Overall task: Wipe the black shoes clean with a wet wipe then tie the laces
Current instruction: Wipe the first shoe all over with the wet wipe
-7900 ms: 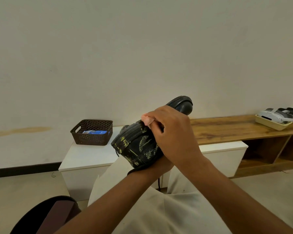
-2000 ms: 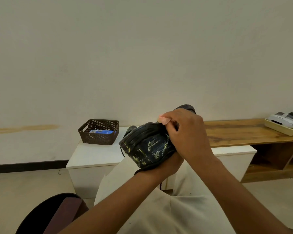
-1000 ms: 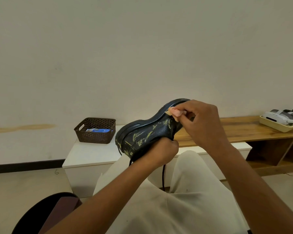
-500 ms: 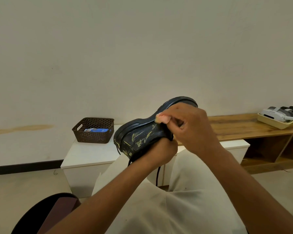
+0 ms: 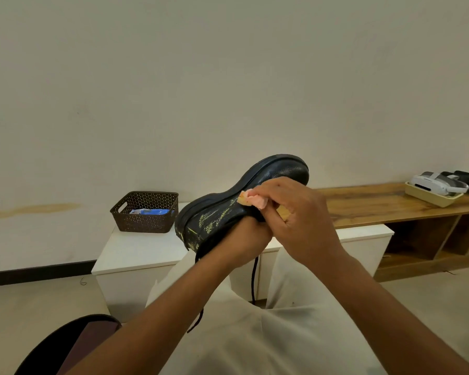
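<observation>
A black shoe (image 5: 279, 171) with yellow-green marks on its side is held up in front of me, tilted with the toe up to the right and the sole rim facing up-left. My left hand (image 5: 244, 240) grips it from below, near the opening. My right hand (image 5: 298, 217) pinches a folded pink wet wipe (image 5: 252, 198) against the shoe's side just under the sole rim. A loose black lace (image 5: 253, 277) hangs down from the shoe over my lap.
A brown perforated basket (image 5: 144, 212) holding a blue packet sits on a low white cabinet (image 5: 136, 253). A wooden bench (image 5: 385, 204) runs to the right, carrying a yellow tray (image 5: 431, 194) with a white headset. A dark chair edge (image 5: 65, 345) is at lower left.
The shoe has been turned from sole-facing-me to side-on with the toe raised. My right hand has slid the wipe along the shoe's side under the sole rim.
</observation>
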Demonstrator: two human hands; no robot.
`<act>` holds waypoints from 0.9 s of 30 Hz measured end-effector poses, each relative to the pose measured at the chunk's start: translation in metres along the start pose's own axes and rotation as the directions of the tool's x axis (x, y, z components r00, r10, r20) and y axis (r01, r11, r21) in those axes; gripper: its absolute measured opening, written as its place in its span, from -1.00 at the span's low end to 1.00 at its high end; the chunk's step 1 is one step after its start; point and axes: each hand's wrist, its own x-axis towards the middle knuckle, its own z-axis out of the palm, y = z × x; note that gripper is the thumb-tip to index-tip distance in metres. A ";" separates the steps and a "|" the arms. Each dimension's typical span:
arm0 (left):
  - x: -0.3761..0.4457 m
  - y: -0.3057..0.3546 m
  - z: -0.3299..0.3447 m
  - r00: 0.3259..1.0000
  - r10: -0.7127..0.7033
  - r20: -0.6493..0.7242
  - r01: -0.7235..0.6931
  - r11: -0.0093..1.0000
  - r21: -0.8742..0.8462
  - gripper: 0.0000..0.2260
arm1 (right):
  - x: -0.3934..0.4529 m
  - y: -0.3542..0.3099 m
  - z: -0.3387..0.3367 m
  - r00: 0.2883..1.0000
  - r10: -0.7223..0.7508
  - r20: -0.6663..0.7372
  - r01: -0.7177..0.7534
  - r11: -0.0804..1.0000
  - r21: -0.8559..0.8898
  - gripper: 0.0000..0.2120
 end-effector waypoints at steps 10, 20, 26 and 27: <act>0.001 0.009 0.001 0.990 -0.133 -0.053 0.125 0.984 -0.127 -0.94 | 0.006 0.017 0.003 0.982 0.126 -0.139 -0.134 0.990 -0.047 -0.85; 0.003 0.002 -0.007 0.997 0.080 0.011 -0.074 0.955 -0.286 -0.78 | 0.001 0.008 -0.001 0.998 -0.046 0.042 0.046 0.999 0.006 -0.81; 0.008 0.000 0.000 0.968 -0.240 0.069 0.250 0.909 -0.333 -0.68 | 0.002 0.038 0.002 0.982 0.087 -0.169 -0.108 0.987 -0.117 -0.89; 0.008 0.000 0.001 0.968 -0.236 0.091 0.253 0.911 -0.327 -0.67 | 0.003 0.038 0.002 0.976 0.116 -0.184 -0.140 0.982 -0.125 -0.88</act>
